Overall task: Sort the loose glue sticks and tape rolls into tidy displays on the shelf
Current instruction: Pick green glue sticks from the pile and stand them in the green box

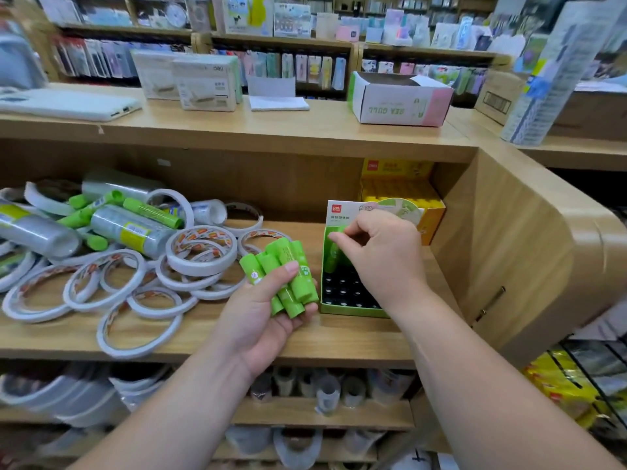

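Loading: left hand (268, 310) fingers grip a bundle of glue sticks (286, 278) above the shelf (210, 337).
Placing: right hand (380, 252) fingers pinch one stick at the green box (353, 310).
Next: seat it upright in an empty slot.
Waiting: tape rolls (200, 252) heaped left.

Left hand (261, 307) palm up, fingers curled, thumb pressed across the top in a closed grip, forearm rising from lower left, right hand (383, 252) palm down, wrist bent, thumb and forefinger pinched together, bare forearm stretching in from lower right
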A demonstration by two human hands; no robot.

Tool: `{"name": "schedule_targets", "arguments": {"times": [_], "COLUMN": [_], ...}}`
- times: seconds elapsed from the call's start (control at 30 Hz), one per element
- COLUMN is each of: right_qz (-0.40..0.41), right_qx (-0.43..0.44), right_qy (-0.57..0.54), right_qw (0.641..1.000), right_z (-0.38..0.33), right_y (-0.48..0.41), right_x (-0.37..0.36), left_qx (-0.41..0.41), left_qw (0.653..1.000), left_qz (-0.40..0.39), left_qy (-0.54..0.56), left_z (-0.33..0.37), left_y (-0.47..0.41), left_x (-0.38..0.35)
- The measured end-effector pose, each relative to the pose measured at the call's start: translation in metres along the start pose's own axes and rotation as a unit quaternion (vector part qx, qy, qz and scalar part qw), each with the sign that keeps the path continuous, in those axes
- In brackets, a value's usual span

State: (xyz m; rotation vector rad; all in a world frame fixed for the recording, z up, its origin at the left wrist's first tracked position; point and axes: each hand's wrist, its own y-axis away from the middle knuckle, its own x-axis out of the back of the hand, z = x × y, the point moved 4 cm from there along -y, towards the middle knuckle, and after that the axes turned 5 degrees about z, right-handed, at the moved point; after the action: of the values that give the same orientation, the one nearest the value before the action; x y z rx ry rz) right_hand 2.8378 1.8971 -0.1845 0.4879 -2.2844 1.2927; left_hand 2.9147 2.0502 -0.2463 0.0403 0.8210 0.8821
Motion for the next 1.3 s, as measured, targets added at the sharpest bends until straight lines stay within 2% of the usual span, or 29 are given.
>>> {"name": "schedule_targets", "arguments": {"times": [0.4,0.57,0.9,1.1,1.2,1.3], "right_qz": [-0.047,-0.062,-0.024,-0.028,0.000,0.015], "right_qx": [0.101,0.109,0.146,0.140,0.104,0.069], "right_qy": [-0.018,-0.014,0.017,0.008,-0.014,-0.085], "right_qw": [0.994,0.992,0.989,0.990,0.994,0.994], "right_z": [0.001,0.002,-0.003,-0.002,-0.006,-0.017], "right_y": [-0.002,-0.005,0.011,0.022,0.034,0.047], "right_x": [-0.003,-0.005,-0.006,-0.007,-0.004,0.002], "left_qx": [-0.013,-0.018,-0.025,-0.002,0.017,0.016], "left_qw": [1.000,1.000,0.999,0.999,0.999,0.998], "left_qz": [-0.009,-0.019,-0.025,-0.034,-0.041,-0.046], "left_qy": [-0.002,-0.007,-0.019,-0.020,-0.021,-0.031], "left_z": [0.000,0.000,-0.002,-0.001,0.001,0.001], "left_y": [0.000,-0.001,-0.001,-0.005,-0.006,-0.005], "left_x": [0.000,-0.001,0.000,0.002,0.000,0.001]}}
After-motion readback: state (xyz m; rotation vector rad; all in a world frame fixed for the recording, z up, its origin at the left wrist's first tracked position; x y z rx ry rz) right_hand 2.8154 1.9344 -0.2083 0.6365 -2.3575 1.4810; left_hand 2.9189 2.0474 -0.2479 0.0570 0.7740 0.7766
